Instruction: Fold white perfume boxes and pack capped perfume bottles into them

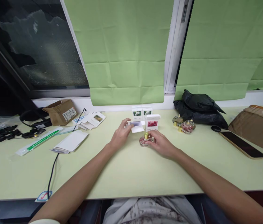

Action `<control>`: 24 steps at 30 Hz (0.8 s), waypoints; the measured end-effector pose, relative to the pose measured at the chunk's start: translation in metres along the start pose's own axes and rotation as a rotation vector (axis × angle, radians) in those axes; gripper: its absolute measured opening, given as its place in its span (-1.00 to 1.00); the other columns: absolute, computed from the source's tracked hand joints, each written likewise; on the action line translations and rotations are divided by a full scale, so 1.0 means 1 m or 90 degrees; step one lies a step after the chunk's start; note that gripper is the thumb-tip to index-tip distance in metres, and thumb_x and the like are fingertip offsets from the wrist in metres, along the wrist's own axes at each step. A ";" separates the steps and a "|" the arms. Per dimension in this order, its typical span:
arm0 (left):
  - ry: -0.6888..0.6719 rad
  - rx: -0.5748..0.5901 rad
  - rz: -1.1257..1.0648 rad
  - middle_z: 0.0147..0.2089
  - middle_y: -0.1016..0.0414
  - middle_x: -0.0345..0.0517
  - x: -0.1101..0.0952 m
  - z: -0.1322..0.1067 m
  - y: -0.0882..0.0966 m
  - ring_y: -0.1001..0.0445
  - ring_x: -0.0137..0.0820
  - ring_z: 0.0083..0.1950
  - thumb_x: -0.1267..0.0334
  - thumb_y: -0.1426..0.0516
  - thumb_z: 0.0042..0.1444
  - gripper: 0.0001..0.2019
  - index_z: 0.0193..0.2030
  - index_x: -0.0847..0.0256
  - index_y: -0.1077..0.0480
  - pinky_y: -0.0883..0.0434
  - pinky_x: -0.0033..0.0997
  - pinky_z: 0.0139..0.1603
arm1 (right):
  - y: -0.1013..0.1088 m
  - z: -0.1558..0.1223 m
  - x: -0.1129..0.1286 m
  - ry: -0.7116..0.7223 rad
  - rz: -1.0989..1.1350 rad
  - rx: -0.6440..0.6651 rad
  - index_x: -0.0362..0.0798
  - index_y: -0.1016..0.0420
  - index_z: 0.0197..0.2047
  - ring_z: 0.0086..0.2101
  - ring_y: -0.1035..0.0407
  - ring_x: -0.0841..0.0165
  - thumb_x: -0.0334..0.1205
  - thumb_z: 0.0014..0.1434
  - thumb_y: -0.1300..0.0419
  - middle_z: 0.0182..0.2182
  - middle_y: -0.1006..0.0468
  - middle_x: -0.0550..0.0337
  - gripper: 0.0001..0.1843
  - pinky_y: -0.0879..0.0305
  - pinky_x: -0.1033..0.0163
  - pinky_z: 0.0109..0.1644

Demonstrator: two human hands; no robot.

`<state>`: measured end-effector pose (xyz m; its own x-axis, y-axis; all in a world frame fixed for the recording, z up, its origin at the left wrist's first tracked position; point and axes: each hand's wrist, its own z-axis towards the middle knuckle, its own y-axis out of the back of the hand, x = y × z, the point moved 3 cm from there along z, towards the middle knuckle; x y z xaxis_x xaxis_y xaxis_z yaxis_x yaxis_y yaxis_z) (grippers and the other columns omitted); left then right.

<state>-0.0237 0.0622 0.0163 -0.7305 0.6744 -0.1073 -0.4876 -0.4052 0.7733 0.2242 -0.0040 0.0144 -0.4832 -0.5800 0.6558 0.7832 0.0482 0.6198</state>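
My left hand is closed on a small white carton whose flap stands open toward me. In my right hand is a round glass perfume bottle with a gold cap and pinkish contents; fingers grip it near the cap, just above or on the table. Right behind the bottle stands a white box with a red flower picture, its top flap raised. Two white boxes with green-and-white pictures stand side by side farther back. My fingers hide part of the bottle and the carton's left side.
Several similar bottles lie at the right, before black plastic bags. A phone and a large brown parcel sit farther right. Flattened white cartons, a black cable and an open cardboard box occupy the left.
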 end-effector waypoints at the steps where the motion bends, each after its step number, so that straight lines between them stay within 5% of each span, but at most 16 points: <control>1: -0.003 0.011 0.004 0.47 -0.10 0.00 -0.001 0.000 0.001 -0.38 -0.15 0.34 0.37 0.00 0.42 -0.66 0.22 0.00 -0.41 -0.56 -0.18 0.10 | 0.001 0.000 0.001 0.008 -0.002 -0.009 0.08 -0.48 0.07 -0.07 -0.41 0.19 -0.05 0.42 -0.20 -0.06 -0.56 0.10 -0.76 -0.37 0.13 -0.06; 9: -0.041 -0.021 -0.088 0.40 -0.20 0.08 -0.004 -0.001 -0.002 -0.29 -0.16 0.39 0.38 0.01 0.42 -0.71 0.15 0.10 -0.43 -0.41 -0.04 0.35 | 0.007 -0.002 0.011 0.023 0.021 -0.169 0.09 -0.41 0.14 -0.15 -0.43 0.18 0.02 0.44 -0.17 -0.01 -0.53 0.03 -0.69 -0.41 0.08 -0.11; 13: -0.073 -0.017 -0.125 0.39 -0.22 0.09 -0.006 -0.002 -0.004 -0.31 -0.19 0.39 0.42 0.05 0.42 -0.67 0.21 0.08 -0.37 -0.43 -0.03 0.32 | 0.007 -0.003 0.009 0.054 0.053 -0.246 0.09 -0.38 0.14 -0.03 -0.46 0.13 0.01 0.43 -0.18 0.04 -0.52 -0.01 -0.69 -0.46 0.02 0.00; 19: -0.127 -0.036 -0.127 0.39 -0.28 0.07 -0.019 -0.001 -0.006 -0.30 -0.21 0.41 0.48 0.06 0.42 -0.65 0.20 0.08 -0.34 -0.19 0.25 0.51 | 0.008 -0.004 0.014 0.073 0.141 -0.330 0.12 -0.33 0.14 0.12 -0.45 0.11 -0.04 0.41 -0.21 0.09 -0.49 0.01 -0.70 -0.48 0.01 0.10; 24: -0.138 -0.019 -0.141 0.41 -0.27 0.09 -0.030 -0.003 -0.003 -0.27 -0.19 0.45 0.48 0.07 0.43 -0.65 0.21 0.09 -0.35 -0.35 0.11 0.42 | 0.009 -0.003 0.018 0.097 0.209 -0.328 0.14 -0.28 0.18 0.22 -0.41 0.11 -0.08 0.43 -0.20 0.16 -0.47 -0.02 -0.68 -0.45 -0.05 0.23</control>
<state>-0.0012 0.0415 0.0154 -0.4869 0.8633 -0.1329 -0.6402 -0.2493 0.7266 0.2237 -0.0168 0.0302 -0.1536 -0.7130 0.6841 0.9877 -0.1318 0.0844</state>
